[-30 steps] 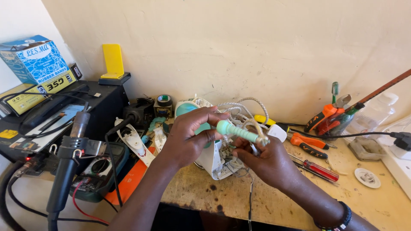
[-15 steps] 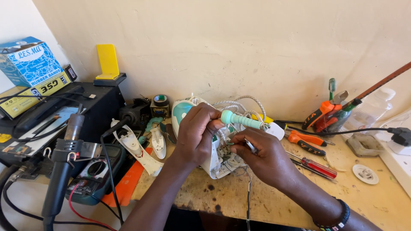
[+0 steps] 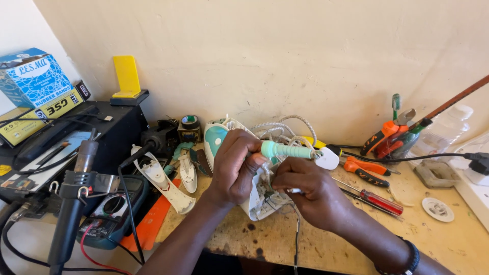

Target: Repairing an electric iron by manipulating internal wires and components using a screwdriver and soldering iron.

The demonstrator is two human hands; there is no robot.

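A dismantled white and teal clothes iron (image 3: 257, 203) lies on the wooden bench. My left hand (image 3: 234, 168) wraps around its body and the base of the ribbed teal cord sleeve (image 3: 288, 150), which points to the right. My right hand (image 3: 305, 188) is closed around a thin metal tool whose tip (image 3: 295, 191) pokes into the iron's open wiring. The braided white cord (image 3: 285, 125) loops behind my hands, and its white plug (image 3: 326, 159) rests just past the sleeve's end.
Orange-handled and red-handled screwdrivers (image 3: 367, 170) lie to the right, more tools (image 3: 392, 135) lean on the wall. White iron shell pieces (image 3: 165, 186), a multimeter (image 3: 112, 214) and a hot-air handle (image 3: 71, 203) crowd the left. A black station (image 3: 61, 132) holds boxes. A power strip (image 3: 476, 183) sits far right.
The teal sleeve has swung from pointing down-right to lying level. My left hand slid lower onto the iron body, and my right hand moved in closer to the wiring.
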